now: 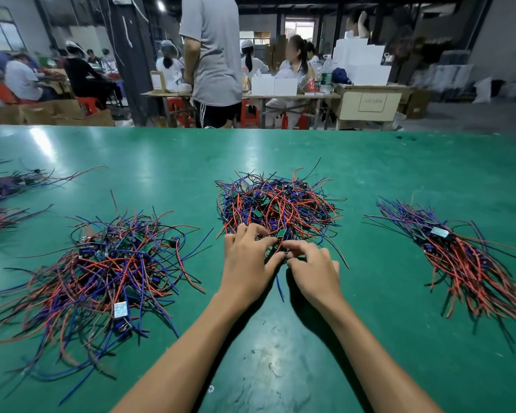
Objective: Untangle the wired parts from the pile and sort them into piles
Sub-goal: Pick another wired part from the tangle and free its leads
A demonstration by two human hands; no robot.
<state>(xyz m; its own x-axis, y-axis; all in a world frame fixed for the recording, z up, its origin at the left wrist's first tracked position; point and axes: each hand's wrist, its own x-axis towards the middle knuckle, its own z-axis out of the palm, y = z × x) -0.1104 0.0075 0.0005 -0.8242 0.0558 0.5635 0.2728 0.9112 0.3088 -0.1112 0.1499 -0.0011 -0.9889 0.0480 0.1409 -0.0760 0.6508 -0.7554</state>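
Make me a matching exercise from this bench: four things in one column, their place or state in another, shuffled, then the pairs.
Things:
1. middle pile
2. left pile
3. right pile
4. left hand

Places or states:
A. wires combed mostly one way, toward the near right
B. fingers at the middle pile's near edge, beside the right hand
C. loose tangle spread near the left of the green table
D. dense tangle right ahead of both hands

Pairs: 1-D, 2-C, 3-A, 4-B

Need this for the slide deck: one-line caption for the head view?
Both hands, left hand and right hand, pick at the near edge of the central tangled wire pile on a green table.
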